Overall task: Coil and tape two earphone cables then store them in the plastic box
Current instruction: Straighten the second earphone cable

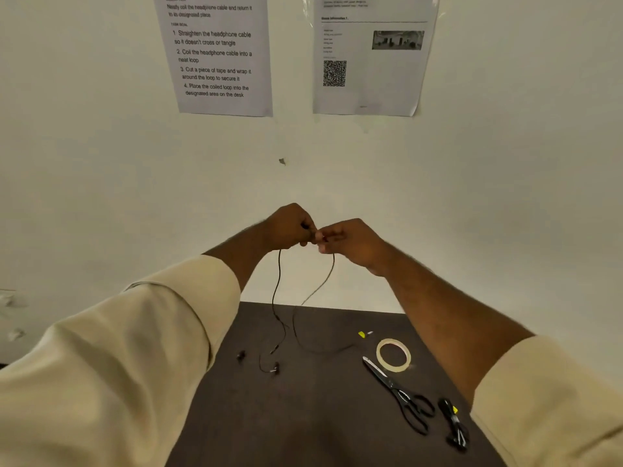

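Note:
I hold a black earphone cable (277, 291) up in front of the wall with both hands close together. My left hand (290, 227) grips one part of it and my right hand (347, 242) pinches another. Two strands hang down to the dark table (303, 416), where the earbuds (273, 368) lie. A second earphone (455, 424), bundled and marked with yellow tape, lies at the table's right side. The plastic box is not in view.
A roll of pale tape (393, 354) and black-handled scissors (401, 392) lie right of the cable. A small yellow scrap (361, 334) sits behind the roll. Two printed sheets (219, 55) hang on the wall beyond the table's far edge.

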`<state>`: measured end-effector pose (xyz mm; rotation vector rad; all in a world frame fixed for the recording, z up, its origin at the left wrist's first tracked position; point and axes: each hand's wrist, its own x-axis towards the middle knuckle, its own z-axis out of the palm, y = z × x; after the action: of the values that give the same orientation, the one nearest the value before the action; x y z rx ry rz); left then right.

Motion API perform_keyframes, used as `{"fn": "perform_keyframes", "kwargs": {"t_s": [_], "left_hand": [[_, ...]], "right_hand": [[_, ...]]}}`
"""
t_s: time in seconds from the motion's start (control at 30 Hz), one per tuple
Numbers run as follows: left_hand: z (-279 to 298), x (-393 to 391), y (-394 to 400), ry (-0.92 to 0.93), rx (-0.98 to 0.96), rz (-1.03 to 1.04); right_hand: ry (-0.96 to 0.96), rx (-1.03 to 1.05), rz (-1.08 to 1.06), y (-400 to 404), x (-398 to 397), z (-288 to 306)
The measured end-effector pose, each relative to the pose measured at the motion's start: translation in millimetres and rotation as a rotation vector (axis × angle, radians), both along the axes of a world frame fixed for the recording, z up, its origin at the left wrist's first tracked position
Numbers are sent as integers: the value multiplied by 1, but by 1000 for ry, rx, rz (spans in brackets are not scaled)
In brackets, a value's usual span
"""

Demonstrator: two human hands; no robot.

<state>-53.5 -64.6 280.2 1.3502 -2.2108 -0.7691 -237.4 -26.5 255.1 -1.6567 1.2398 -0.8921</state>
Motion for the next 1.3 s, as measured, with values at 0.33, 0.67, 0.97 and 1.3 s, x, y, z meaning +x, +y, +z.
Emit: {"fn": "perform_keyframes", "kwargs": {"t_s": [0.33, 0.67, 0.97, 1.3], "left_hand": [[10, 16, 5, 98, 197, -88], [0, 94, -7, 290, 168, 34], [8, 48, 2, 237, 107, -12], [14, -13, 8, 147, 67, -44]], "right_hand": [[115, -213, -54, -2, -13, 7], [123, -278, -301, 1, -118, 21], [92, -167, -343, -6, -124, 3], [-65, -96, -47, 1, -6, 7]]}}
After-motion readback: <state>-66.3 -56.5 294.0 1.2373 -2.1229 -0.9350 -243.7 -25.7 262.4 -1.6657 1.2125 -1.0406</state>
